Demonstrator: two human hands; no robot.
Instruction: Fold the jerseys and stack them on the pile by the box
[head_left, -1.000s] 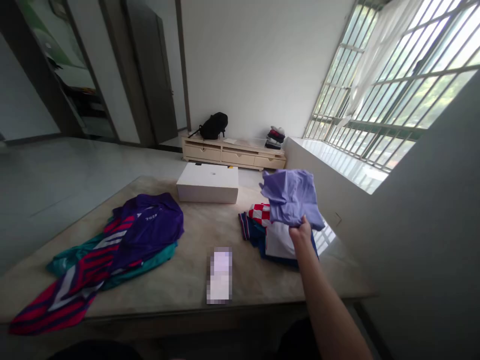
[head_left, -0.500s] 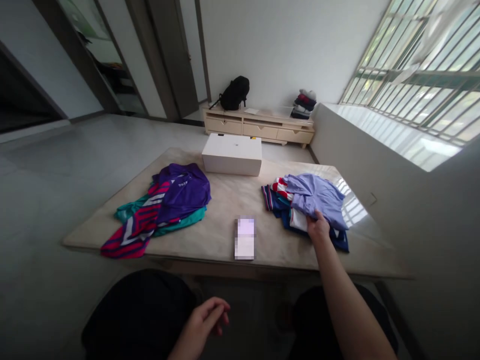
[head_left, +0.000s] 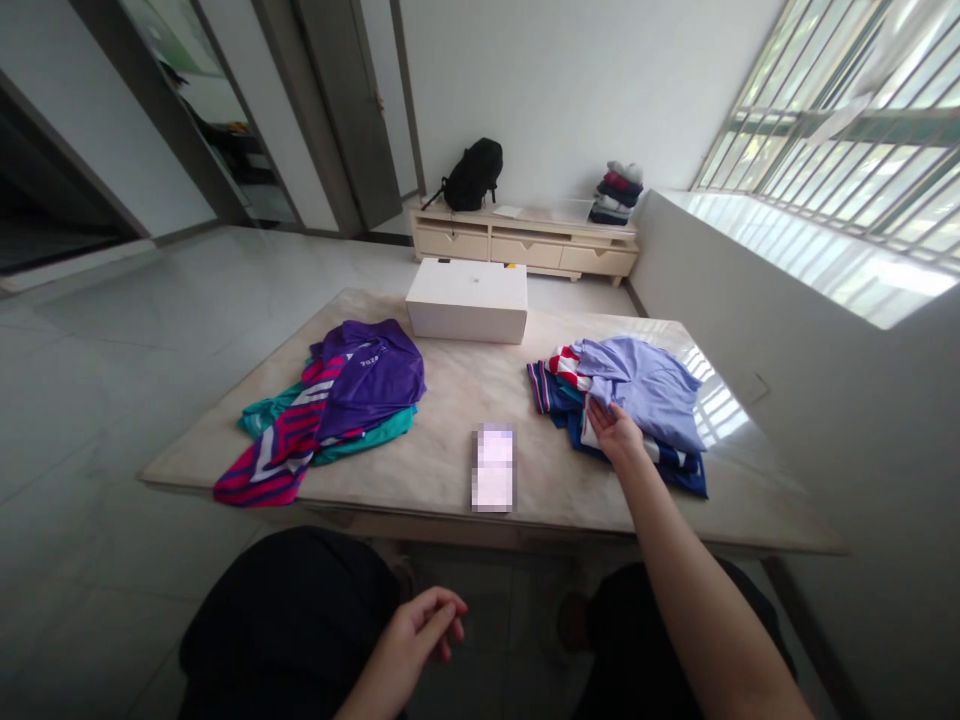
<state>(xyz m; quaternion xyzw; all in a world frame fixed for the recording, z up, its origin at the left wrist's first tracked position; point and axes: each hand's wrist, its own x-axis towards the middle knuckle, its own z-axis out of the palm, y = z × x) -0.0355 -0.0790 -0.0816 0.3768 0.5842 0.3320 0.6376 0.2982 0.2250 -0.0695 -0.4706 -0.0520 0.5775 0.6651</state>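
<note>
Right hand [head_left: 616, 432] lies palm up at the near edge of a lavender garment [head_left: 649, 385], fingers loosely extended and thumb apart; whether the fingertips touch cloth cannot be told. The garment rests atop a clothes pile [head_left: 559, 400], to the right of and nearer than the white box [head_left: 467, 315]. Left hand [head_left: 435, 625], half curled, hangs much nearer than the box, past the table edge; whether thumb and fingers meet is unclear. The cloth looks light, limp and sturdy, liable to unfold if 1 layer is pinched; a grip under the near fold should gather every layer. On the table [head_left: 450, 390], marbled surface separates 2 piles in front of the box, interrupted by a blurred rectangular item [head_left: 493, 470]. Left of the box, a striped jersey [head_left: 274, 465] reaches the near edge.
</note>
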